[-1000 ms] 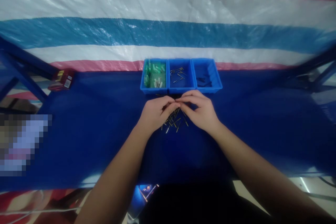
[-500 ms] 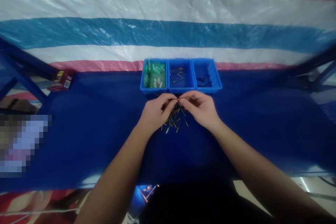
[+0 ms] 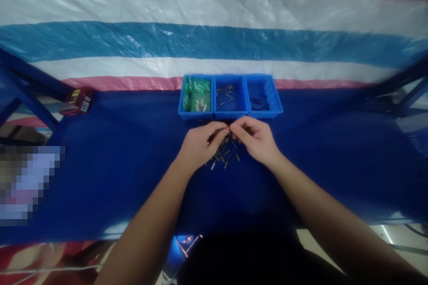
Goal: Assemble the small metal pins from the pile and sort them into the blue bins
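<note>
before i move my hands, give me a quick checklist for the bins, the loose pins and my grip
1. Left hand and right hand close together at the fingertips: ok
2. Firm grip on a pin: cannot tell, the fingers hide too much
3. Loose metal pins gathered neatly: not ok, they lie crisscrossed on the blue table
4. Left bin holding white pieces: ok
5. Middle bin holding pins: ok, several inside
6. Right bin contents identified: cannot tell, just dark pieces

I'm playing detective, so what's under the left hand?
Part of a loose pile of thin, gold-coloured pieces sticks out below the left hand. Anything directly beneath the hand is covered, so I can't tell.
</note>
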`<state>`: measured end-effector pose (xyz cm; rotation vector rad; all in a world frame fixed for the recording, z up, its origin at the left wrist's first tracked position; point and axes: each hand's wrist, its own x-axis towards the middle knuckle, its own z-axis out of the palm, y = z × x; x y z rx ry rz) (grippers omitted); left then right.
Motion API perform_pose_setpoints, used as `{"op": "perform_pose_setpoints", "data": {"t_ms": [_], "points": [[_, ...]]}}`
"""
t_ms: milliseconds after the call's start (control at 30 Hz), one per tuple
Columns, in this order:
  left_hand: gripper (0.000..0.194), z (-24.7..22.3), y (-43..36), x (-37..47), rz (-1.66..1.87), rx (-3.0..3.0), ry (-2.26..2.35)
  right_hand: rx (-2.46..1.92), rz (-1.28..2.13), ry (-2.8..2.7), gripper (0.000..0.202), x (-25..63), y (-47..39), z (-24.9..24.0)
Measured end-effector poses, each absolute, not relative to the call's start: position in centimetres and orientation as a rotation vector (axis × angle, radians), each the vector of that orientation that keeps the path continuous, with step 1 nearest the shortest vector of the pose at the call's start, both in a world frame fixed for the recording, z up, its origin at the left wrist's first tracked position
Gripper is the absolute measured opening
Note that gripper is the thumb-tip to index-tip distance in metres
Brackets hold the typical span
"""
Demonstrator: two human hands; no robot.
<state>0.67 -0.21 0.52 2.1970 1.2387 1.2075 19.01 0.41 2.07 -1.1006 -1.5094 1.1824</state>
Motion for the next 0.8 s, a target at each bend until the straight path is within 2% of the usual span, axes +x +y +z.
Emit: {"op": "perform_pose_setpoints", "data": {"t_ms": [300, 500, 667, 800], "points": [[0.014, 0.76, -0.3, 0.5, 1.169, 2.168, 1.208, -1.209, 1.122, -1.647, 0.046, 19.21, 0.3, 2.18], [0.02, 0.52, -0.02, 0.22, 1.142, 2.226, 1.307, -1.103, 1.081, -1.589, 0.021, 18.82, 0.23, 1.65], [0.022, 0.45, 0.09, 0.1, 1.126, 2.238, 1.29, -1.138, 0.929, -1.685, 0.014, 18.76, 0.09, 1.87], [0.02, 0.49, -0.04, 0.19, 1.133, 2.222, 1.264, -1.154, 0.873, -1.729, 0.016, 18.96, 0.01, 2.31]]}}
